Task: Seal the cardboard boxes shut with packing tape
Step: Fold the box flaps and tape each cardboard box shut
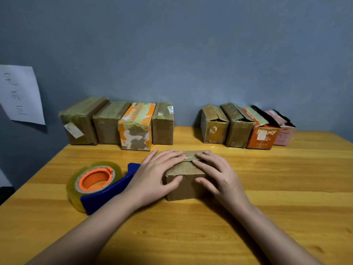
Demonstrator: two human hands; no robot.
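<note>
Both hands, left (152,175) and right (215,175), lie spread flat, pressing the small brown taped cardboard box (186,183); it looks light and stiff, best gripped by its sides.

The dark orange cardboard box (262,137) standing third in the right-hand row is showing pale lettering on its front face, of which only "MY" is reading clearly. The white paper sheet (21,94) hanging on the grey wall is carrying handwritten marks too faint to read. Small white labels on the leftmost brown taped box (80,123) and the fourth brown box (164,123) are staying illegible.
</note>
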